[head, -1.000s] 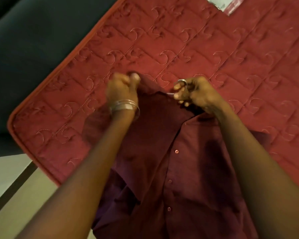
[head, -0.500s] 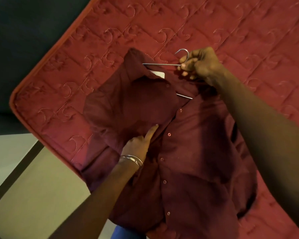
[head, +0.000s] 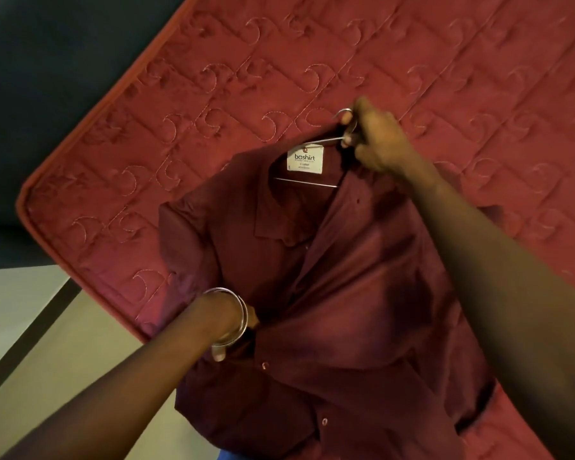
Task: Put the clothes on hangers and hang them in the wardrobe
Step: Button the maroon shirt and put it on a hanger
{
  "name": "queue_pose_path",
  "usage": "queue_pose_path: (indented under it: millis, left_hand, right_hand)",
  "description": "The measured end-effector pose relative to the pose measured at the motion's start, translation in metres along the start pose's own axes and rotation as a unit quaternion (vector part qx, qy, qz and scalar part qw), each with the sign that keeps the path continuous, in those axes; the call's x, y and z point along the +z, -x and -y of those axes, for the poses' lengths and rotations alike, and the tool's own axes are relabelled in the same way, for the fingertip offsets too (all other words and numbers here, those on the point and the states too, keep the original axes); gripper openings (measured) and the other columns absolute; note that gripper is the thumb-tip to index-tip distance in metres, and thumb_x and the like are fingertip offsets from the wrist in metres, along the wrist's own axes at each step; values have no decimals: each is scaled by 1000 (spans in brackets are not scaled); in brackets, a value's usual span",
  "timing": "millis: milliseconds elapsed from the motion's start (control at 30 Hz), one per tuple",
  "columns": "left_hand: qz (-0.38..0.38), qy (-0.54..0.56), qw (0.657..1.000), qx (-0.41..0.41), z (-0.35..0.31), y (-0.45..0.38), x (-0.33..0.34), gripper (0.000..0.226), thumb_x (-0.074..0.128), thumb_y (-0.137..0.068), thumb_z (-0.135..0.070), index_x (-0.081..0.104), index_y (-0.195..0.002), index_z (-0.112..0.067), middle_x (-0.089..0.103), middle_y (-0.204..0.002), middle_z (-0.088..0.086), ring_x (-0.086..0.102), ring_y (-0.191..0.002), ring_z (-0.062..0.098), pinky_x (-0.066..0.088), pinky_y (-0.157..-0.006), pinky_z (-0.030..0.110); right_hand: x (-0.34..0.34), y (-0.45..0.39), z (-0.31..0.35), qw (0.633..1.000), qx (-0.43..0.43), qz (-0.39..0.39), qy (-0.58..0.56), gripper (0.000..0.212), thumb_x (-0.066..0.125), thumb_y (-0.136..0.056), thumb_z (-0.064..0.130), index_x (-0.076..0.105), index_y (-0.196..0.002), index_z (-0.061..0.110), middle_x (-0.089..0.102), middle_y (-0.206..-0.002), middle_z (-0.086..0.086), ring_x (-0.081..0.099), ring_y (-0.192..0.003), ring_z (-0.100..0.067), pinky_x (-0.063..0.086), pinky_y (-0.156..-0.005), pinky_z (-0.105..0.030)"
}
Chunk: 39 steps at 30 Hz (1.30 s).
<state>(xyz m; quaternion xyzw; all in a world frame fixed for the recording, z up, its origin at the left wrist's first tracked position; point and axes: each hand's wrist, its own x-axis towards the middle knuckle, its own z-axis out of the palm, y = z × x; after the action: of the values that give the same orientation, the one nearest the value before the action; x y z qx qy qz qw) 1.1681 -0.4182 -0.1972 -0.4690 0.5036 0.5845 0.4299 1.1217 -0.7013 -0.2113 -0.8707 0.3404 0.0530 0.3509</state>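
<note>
A maroon button shirt (head: 346,293) lies front up on the red quilted mattress (head: 246,78), its collar open and a white label (head: 305,158) showing. A thin metal wire hanger (head: 306,182) sits inside the neck. At the top of the collar my right hand (head: 379,144) grips the hanger's hook. My left hand (head: 243,327), with bangles on the wrist, holds the shirt's left front edge lower down. Its fingers are tucked under the cloth and only the thumb shows.
The mattress corner ends at the left, with pale floor (head: 30,310) below it and a dark surface (head: 47,78) beyond its upper left edge. A bit of blue cloth (head: 226,454) shows under the shirt's hem.
My left hand left the shirt's chest and went down to grip the front edge. The collar now lies open with the label showing. My right hand still holds the hanger hook.
</note>
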Motion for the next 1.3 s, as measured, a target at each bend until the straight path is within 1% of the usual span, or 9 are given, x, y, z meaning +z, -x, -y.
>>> queue_pose_path:
  millis: [167, 333, 500, 700, 767, 900, 1067, 1167, 1300]
  left_hand:
    - [-97, 286, 952, 45, 22, -3, -24, 45, 73, -82, -32, 60, -123, -22, 71, -82, 8, 60, -56, 13, 45, -60, 24]
    - [-598, 420, 671, -124, 56, -5, -76, 36, 69, -79, -47, 62, -103, -22, 65, -103, 11, 61, -96, 34, 50, -82, 41]
    - [-603, 418, 646, -211, 73, -18, -115, 42, 64, -86, -35, 57, -122, -14, 60, -121, 18, 57, -109, 39, 48, -88, 43]
    - [-650, 713, 265, -7, 88, -8, -150, 37, 72, -80, -28, 54, -110, -14, 53, -80, 0, 65, -53, 17, 57, -54, 37]
    - [-696, 659, 285, -17, 93, -6, -148, 38, 71, -76, -40, 57, -106, -22, 50, -82, -1, 67, -67, 21, 59, -61, 40]
    - [-748, 480, 458, -25, 74, -18, -116, 15, 65, -78, -26, 68, -86, -14, 62, -79, 4, 57, -71, 18, 49, -74, 34]
    - [-651, 466, 598, 18, 27, -55, -81, 13, 75, -77, -19, 73, -87, -10, 69, -75, 3, 63, -64, 19, 49, -69, 30]
    - [-620, 516, 591, -15, 14, -71, -74, 27, 76, -76, -19, 72, -102, -12, 71, -82, 8, 66, -78, 27, 52, -79, 37]
    - [-608, 541, 581, -30, 9, -69, -84, 22, 76, -77, -30, 74, -97, -22, 71, -80, 2, 66, -81, 21, 51, -77, 33]
  right_hand:
    - [-2, -9, -15, 992, 13, -20, 123, 41, 65, -85, 14, 51, -123, 16, 61, -100, -3, 42, -120, -27, 24, -98, -44]
    - [-6, -22, -14, 999, 8, 17, -26, 25, 74, -77, 9, 59, -86, 26, 69, -80, 9, 66, -96, -15, 37, -102, -46]
    - [-4, -38, -12, 998, 4, 42, -43, 25, 73, -76, 9, 59, -74, 30, 68, -65, 18, 66, -84, -7, 37, -103, -56]
    - [16, -12, 11, 989, -11, -145, 39, 44, 66, -82, 17, 56, -124, 28, 61, -116, 14, 40, -121, -17, 21, -91, -37]
    - [28, 6, 13, 966, 30, -253, -37, 43, 64, -83, 20, 56, -126, 27, 59, -120, 11, 40, -119, -18, 24, -87, -34]
    - [53, 53, 7, 893, 134, -407, -134, 20, 67, -81, 18, 61, -99, 10, 60, -90, -4, 54, -90, -25, 35, -79, -31]
    - [105, 100, 9, 867, 376, -176, -276, 52, 72, -75, 57, 59, -71, 7, 67, -68, -6, 66, -67, -26, 54, -81, -44]
    - [124, 108, 14, 855, 403, -70, -318, 42, 77, -76, 43, 60, -58, 9, 66, -53, -9, 68, -52, -30, 57, -74, -53]
    - [126, 106, 21, 833, 378, -169, -366, 21, 75, -80, 26, 59, -72, 14, 63, -50, -1, 65, -47, -20, 59, -68, -50]
